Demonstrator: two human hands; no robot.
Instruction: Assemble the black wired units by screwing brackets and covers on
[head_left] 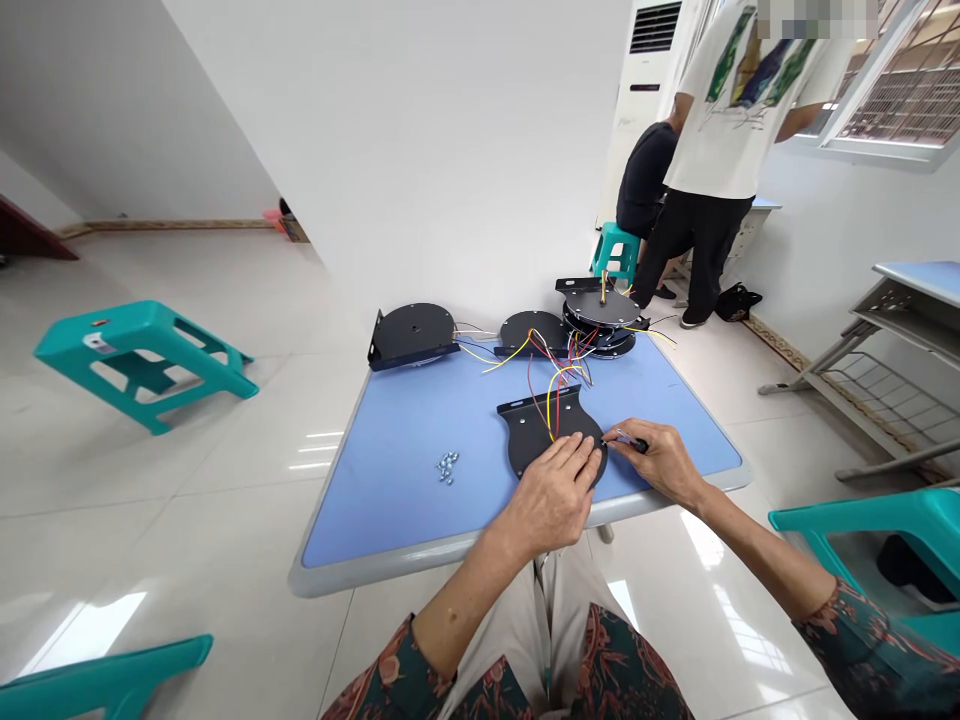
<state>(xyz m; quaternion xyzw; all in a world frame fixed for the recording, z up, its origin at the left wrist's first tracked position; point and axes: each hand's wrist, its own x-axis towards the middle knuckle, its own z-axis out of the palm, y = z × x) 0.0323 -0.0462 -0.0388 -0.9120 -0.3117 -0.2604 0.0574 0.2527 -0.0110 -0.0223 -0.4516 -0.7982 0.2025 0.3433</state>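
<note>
A round black metal plate (536, 425) with a slotted flange along its far side lies near the table's front edge. Yellow, red and brown wires (553, 405) rise from its middle. Flat across the near part of that plate rests my left hand (559, 490), fingers stretched out and partly covering it. At the plate's right rim, my right hand (660, 462) is closed on a small screwdriver with a black handle (640, 445). Its thin shaft points left toward a screw at the rim; fingers hide part of the tool. Left of the plate, several small silver screws (447, 466) lie in a loose pile.
Along the blue table's (390, 500) back edge stand a black disc unit (415, 335), another disc (534, 330) and a stack of discs (602, 305) with tangled wires. Green stools (146, 355) stand around. Two people are at the back right, one standing (724, 130).
</note>
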